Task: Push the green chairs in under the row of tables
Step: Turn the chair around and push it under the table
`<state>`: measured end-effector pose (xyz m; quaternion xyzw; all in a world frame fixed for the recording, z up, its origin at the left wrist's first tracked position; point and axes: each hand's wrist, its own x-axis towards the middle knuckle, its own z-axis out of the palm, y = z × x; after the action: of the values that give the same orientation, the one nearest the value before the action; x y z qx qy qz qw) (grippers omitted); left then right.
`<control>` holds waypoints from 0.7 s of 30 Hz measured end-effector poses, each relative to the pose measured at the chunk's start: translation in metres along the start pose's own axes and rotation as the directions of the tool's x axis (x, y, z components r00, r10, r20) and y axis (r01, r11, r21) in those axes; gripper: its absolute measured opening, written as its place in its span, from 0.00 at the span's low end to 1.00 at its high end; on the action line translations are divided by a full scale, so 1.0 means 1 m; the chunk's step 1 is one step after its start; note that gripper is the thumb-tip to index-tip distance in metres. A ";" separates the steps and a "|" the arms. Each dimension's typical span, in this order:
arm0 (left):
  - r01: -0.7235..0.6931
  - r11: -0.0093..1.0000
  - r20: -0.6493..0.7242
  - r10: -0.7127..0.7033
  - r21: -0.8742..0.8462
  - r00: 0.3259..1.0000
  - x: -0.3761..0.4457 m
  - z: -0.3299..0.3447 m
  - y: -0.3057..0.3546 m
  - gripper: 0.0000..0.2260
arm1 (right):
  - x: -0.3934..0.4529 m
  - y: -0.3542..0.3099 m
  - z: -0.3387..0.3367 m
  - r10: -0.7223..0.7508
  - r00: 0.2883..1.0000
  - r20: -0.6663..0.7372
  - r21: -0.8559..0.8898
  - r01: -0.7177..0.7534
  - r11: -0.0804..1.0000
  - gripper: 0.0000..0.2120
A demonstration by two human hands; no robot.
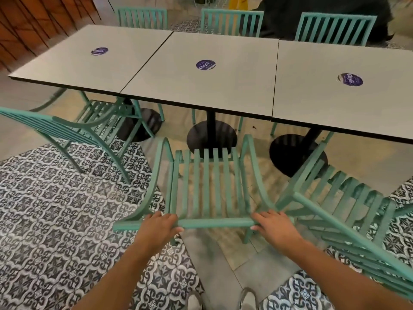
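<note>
Patterned black-and-white floor tiles cover the near left of the room and give way to plain beige flooring under the furniture. Three grey square tables stand edge to edge in a row: the left table, the middle table and the right table, each with a round purple sticker on top and a black pedestal base below.

On the near side, the middle chair stands pulled out from the middle table's near edge, its seat slats fully in the open and its front just short of the black pedestal base. The left hand curls its fingers over the chair's top back rail left of centre; the right hand grips the same rail right of centre.

The left chair sits angled, partly under the left table's near edge. The right chair stands turned askew, just beside the middle chair's right arm, clear of the right table's near edge. Three far chairs line the tables' far edges, backs upright and close against them. Bare floor lies open between the middle chair's front and the pedestal.
</note>
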<state>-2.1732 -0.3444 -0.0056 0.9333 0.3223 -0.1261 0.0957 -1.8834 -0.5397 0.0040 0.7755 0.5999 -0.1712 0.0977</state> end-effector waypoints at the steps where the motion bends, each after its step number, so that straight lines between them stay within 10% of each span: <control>1: 0.004 1.000 0.003 -0.004 -0.002 1.000 0.000 0.000 -0.006 0.44 | 0.002 -0.005 0.000 0.005 1.000 -0.009 -0.002 -0.005 1.000 0.18; 7: -0.001 1.000 0.019 0.001 0.026 1.000 0.001 -0.007 -0.035 0.31 | 0.016 -0.029 -0.001 0.024 0.998 -0.053 0.024 -0.023 0.999 0.18; 21: -0.074 0.997 0.007 0.074 0.026 0.997 0.036 -0.027 -0.155 0.41 | 0.089 -0.113 0.001 0.103 0.920 -0.379 0.048 -0.091 0.995 0.17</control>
<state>-2.2381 -0.1968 -0.0054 0.9454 0.2853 -0.1296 0.0890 -1.9725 -0.4304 -0.0248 0.8240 0.5656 -0.0211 -0.0238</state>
